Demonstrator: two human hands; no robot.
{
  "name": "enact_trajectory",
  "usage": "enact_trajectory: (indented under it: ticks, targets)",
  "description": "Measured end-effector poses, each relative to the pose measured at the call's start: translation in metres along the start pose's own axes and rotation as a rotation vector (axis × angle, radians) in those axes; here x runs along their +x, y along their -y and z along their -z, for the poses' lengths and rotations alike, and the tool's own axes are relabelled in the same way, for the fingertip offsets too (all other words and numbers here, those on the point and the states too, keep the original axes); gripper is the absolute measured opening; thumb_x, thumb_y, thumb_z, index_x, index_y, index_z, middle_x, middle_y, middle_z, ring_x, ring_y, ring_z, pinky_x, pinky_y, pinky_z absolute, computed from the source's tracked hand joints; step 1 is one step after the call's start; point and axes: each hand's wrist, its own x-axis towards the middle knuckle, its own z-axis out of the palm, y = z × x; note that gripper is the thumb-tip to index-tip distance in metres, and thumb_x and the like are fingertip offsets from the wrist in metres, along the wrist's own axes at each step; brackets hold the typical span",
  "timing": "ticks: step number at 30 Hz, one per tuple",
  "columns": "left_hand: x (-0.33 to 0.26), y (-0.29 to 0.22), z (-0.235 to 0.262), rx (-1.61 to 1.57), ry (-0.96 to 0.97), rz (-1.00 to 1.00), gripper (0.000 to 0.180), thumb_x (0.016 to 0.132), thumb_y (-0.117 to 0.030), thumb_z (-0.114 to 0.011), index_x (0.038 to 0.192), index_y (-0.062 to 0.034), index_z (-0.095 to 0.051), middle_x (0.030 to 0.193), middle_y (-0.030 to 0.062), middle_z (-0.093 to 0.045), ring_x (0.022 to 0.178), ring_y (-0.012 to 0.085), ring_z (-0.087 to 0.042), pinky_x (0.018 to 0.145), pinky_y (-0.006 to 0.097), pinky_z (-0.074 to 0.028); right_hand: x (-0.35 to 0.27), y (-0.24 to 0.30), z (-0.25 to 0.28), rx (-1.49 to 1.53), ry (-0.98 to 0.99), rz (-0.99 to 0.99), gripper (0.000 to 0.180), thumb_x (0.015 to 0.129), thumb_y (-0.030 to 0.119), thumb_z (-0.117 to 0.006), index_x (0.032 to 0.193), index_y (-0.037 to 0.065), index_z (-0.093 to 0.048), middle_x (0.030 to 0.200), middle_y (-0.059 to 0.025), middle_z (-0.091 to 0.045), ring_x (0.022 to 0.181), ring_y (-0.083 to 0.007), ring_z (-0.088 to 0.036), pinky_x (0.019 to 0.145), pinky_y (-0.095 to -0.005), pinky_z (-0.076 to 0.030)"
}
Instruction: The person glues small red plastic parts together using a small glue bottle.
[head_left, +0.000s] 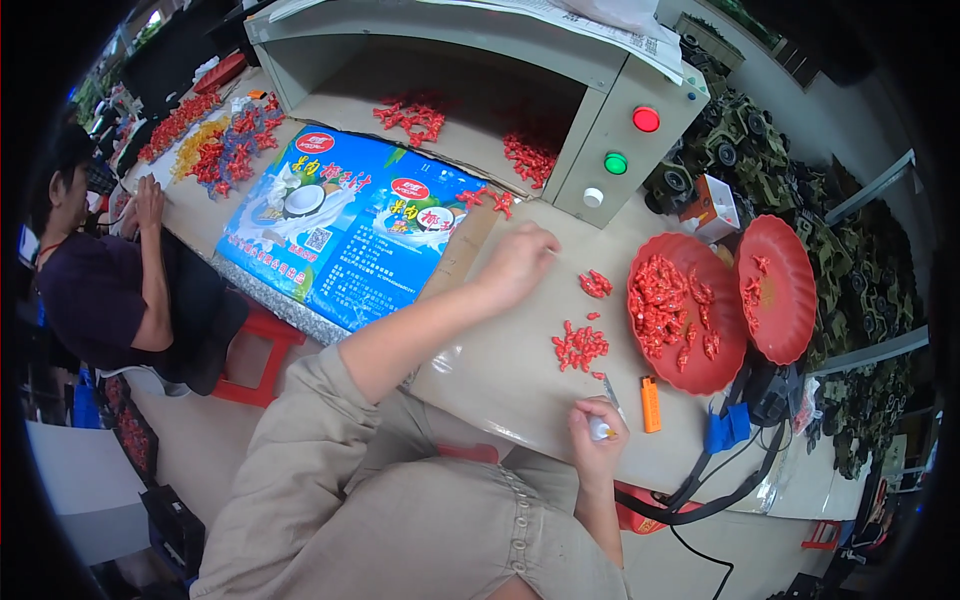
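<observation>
My left hand is over the table, its fingers pinched together near the oven-like box. Whatever may lie in the pinch is too small to make out. Near the front edge, my right hand is closed round a small white bottle. A thin pointed metal piece shows just beyond that hand; whether I hold it is unclear. Small red plastic parts form one pile and a smaller cluster between my hands. To the right, a red scalloped plate carries many more red parts.
A second red plate leans beside the first. An orange lighter lies near my right hand. The grey box with buttons stands at the back, a blue printed cardboard sheet before it. A co-worker sits at left.
</observation>
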Motion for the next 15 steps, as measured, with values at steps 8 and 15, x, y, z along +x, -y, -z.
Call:
enact_trajectory:
  ticks: [8, 15]
  targets:
    - [0.025, 0.022, 0.056, 0.668, -0.027, 0.266, 0.037, 0.072, -0.037, -0.059, 0.094, -0.0079, -0.056, 0.098, 0.0135, -0.047, 0.097, 0.0293, -0.039, 0.077, 0.042, -0.034, 0.005, 0.013, -0.005, -0.081, 0.046, 0.041, 0.008, 0.068, -0.005, -0.057, 0.075, -0.002, -0.056, 0.067, -0.0057, -0.052, 0.061, -0.0109, -0.048, 0.056, -0.0214, -0.038]
    - [0.034, 0.040, 0.043, 0.768, 0.126, 0.085, 0.022, 0.072, -0.020, -0.053, 0.086, -0.0037, -0.055, 0.096, 0.0138, -0.048, 0.090, 0.0268, -0.048, 0.065, 0.037, -0.047, 0.001, 0.010, -0.004, -0.091, 0.017, 0.002, 0.008, 0.067, -0.005, -0.056, 0.074, -0.002, -0.056, 0.066, -0.0059, -0.052, 0.060, -0.0116, -0.049, 0.056, -0.0215, -0.037]
